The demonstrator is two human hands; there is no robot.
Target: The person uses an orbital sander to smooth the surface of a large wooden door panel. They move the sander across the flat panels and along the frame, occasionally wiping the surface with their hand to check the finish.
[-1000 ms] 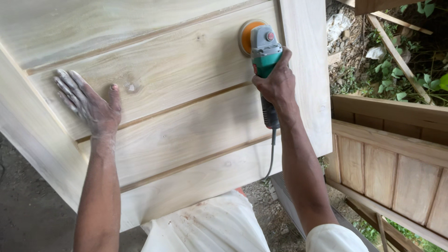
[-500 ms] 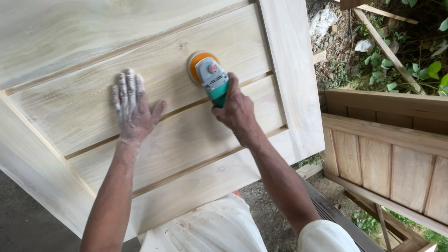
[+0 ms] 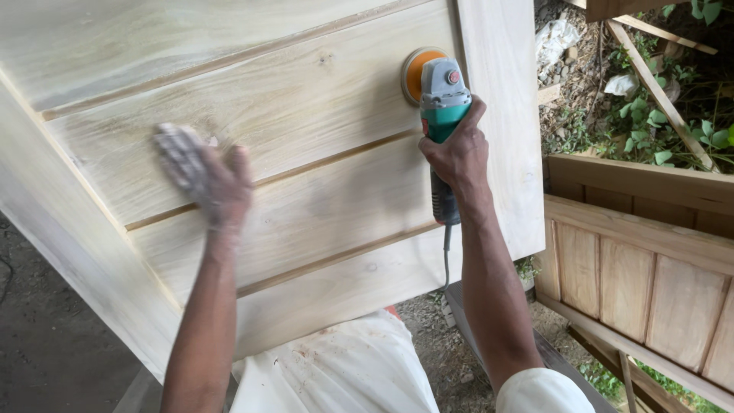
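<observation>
The right hand (image 3: 459,153) is wrapped tight around the body of a green and grey sander (image 3: 442,115), fingers closed on its grip. The sander's orange disc (image 3: 414,73) lies flat against a pale wooden panel (image 3: 306,122), at the far right of the plank, just beside the panel's right upright rail. A grey cord (image 3: 446,256) hangs from the sander's near end, down along the forearm.

The left hand (image 3: 202,176) is spread open, fingers together and flat on the same plank, well to the left of the sander. It is dusted white and blurred, so the fingertips cannot be told apart.

The panel is made of wide horizontal planks with grooves between them, set in a lighter frame, and it tilts across the view. Below its near edge show the person's white trousers (image 3: 344,367). To the right stands a second, browner slatted panel (image 3: 642,260), with green plants (image 3: 650,122) and bits of scrap wood on the ground beyond it.
</observation>
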